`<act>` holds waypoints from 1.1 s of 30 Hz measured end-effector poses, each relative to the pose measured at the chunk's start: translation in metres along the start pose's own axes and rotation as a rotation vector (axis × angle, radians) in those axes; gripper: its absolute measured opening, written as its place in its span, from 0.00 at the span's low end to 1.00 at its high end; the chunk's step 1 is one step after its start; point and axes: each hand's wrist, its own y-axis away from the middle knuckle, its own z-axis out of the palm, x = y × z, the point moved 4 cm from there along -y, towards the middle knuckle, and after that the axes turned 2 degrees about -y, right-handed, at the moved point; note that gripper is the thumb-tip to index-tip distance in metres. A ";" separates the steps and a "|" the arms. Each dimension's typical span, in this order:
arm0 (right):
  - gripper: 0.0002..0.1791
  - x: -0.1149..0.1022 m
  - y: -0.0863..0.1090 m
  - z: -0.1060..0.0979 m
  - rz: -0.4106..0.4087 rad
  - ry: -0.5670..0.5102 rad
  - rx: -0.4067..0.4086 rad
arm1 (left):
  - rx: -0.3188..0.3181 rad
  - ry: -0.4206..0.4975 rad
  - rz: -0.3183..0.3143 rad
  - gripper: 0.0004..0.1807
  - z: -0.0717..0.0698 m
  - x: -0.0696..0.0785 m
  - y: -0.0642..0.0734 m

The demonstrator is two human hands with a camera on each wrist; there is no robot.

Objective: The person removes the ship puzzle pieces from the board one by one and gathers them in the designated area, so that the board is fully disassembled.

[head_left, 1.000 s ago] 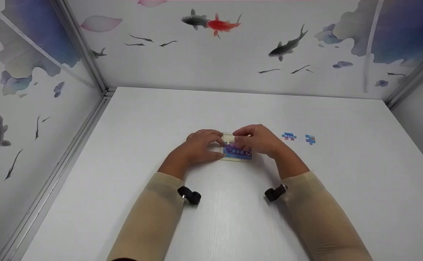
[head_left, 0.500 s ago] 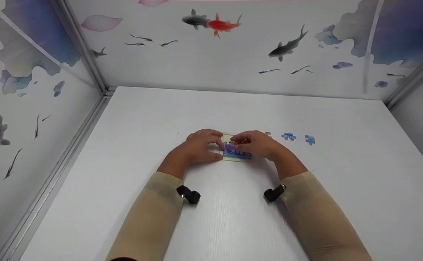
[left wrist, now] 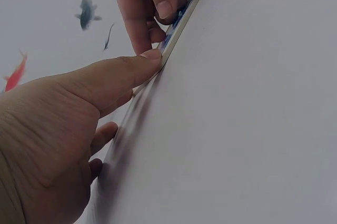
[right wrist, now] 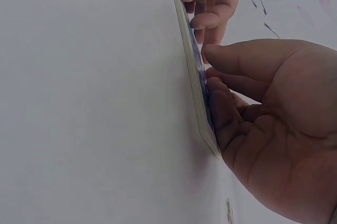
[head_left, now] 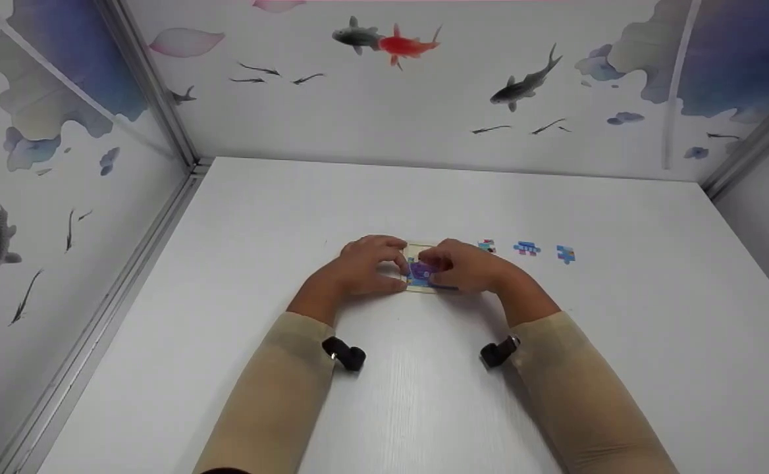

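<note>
A small jigsaw puzzle [head_left: 419,270] lies flat on the white table, a purple and blue picture set in a pale tray [head_left: 413,250]. My left hand [head_left: 372,264] grips the tray's left side, thumb at the near corner and fingers at the far one. Over the right part of the puzzle, my right hand [head_left: 467,266] bends its fingers and touches the picture. Its thumb [right wrist: 237,58] stands a little apart from the curled fingers in the right wrist view. Whether a piece is between them is hidden. My right hand covers the tray's right side.
Three loose puzzle pieces lie right of the tray: one [head_left: 486,245] beside my right hand, a blue and pink one [head_left: 527,248] and a blue one [head_left: 565,254]. White walls [head_left: 424,125] with painted fish close off the table's back and left side.
My right hand has shifted slightly left and nearer over the puzzle, its thumb spreading from the index finger. A loose piece behind it has come into view. My left hand stays put.
</note>
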 end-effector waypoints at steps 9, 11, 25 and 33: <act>0.25 0.003 -0.002 -0.001 0.000 -0.043 0.021 | -0.002 -0.005 -0.011 0.07 0.001 0.000 -0.002; 0.24 0.004 -0.002 0.000 0.000 -0.062 0.031 | -0.001 -0.003 -0.006 0.08 0.001 0.000 -0.002; 0.13 0.010 -0.003 0.002 0.056 -0.290 0.145 | 0.004 -0.003 -0.011 0.08 0.000 0.001 0.000; 0.08 0.008 -0.003 0.001 0.090 -0.284 0.198 | 0.003 -0.004 -0.003 0.07 0.000 0.000 0.000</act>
